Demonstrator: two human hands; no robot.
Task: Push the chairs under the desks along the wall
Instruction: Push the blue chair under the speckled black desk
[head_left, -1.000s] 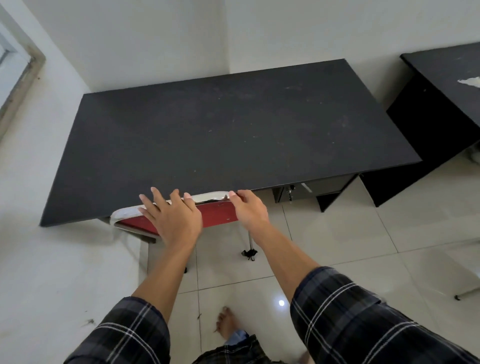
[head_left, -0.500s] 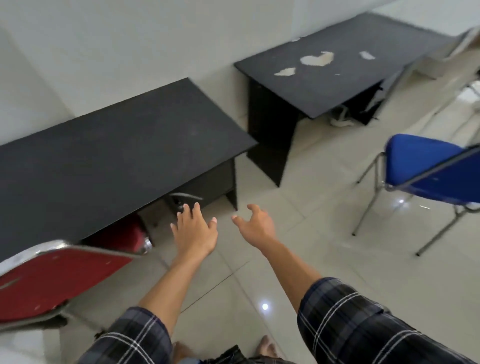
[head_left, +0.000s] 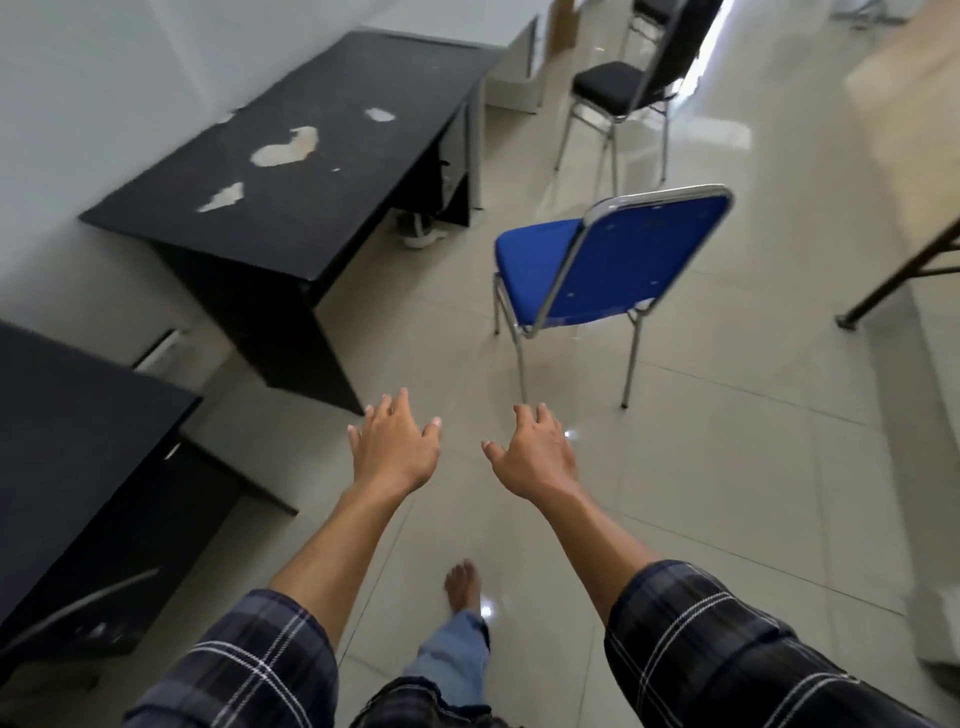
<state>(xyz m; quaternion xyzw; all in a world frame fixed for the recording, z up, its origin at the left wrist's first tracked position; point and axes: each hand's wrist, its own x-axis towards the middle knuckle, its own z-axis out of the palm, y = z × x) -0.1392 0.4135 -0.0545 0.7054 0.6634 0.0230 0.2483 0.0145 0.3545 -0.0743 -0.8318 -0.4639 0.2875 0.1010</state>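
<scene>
A blue chair (head_left: 618, 260) with a chrome frame stands on the tiled floor, out from a black desk (head_left: 322, 156) whose top has peeled pale patches. Its back faces me and its seat points toward that desk. My left hand (head_left: 395, 447) and my right hand (head_left: 535, 452) hover side by side over the floor, fingers spread, holding nothing, short of the chair. A second black desk (head_left: 67, 441) fills the lower left against the wall. Further back stands a black chair (head_left: 628, 88), also away from the wall.
A dark folding-table leg (head_left: 904, 280) slants in at the right edge. A white object (head_left: 423, 236) lies on the floor under the peeled desk. My bare foot (head_left: 462, 582) is on the tiles below my hands. A pale desk (head_left: 514, 57) stands beyond the peeled one.
My hands let go of the red chair's back at the first desk. The view swung right along the wall; the red chair is out of sight and the blue chair is now ahead.
</scene>
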